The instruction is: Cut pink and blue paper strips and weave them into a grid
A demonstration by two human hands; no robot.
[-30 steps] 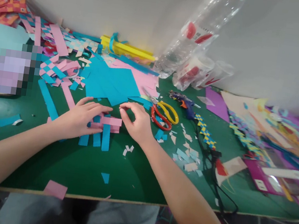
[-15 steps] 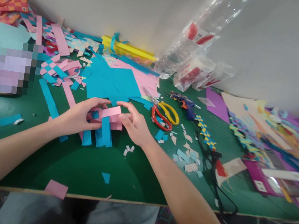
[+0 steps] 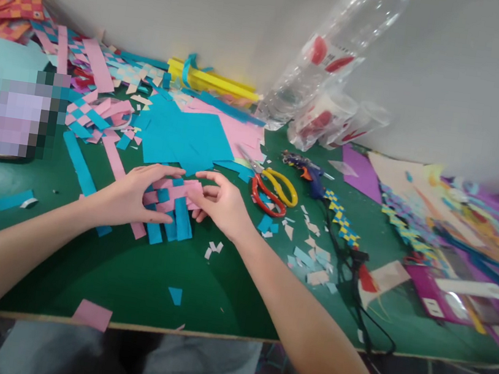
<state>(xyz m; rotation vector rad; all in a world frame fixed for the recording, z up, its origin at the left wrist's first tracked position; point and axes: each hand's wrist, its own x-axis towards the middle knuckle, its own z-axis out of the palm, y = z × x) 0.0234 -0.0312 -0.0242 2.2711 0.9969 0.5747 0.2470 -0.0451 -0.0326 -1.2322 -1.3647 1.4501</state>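
Between my hands is a small checkered weave of pink and blue paper strips [image 3: 172, 196], its blue ends hanging toward the table's front. My left hand [image 3: 132, 192] holds the weave by its left side, thumb below and fingers along the back edge. My right hand [image 3: 222, 203] pinches the right end of a pink strip between thumb and fingers. Just behind the weave lies a blue paper sheet [image 3: 191, 135]. Right of my right hand are scissors [image 3: 273, 191] with one red and one yellow handle.
A glue gun [image 3: 311, 176] with a black cord lies beyond the scissors. Plastic cups [image 3: 324, 120] and a large clear bottle [image 3: 313, 66] stand by the wall. Paper scraps [image 3: 313, 261] litter the right; woven pieces [image 3: 87, 115] and a pixelated object [image 3: 11, 119] are at left.
The pink strip at the front has come down flat into the weave, and more of the checkered pattern shows. My right fingers have curled in around its right end.
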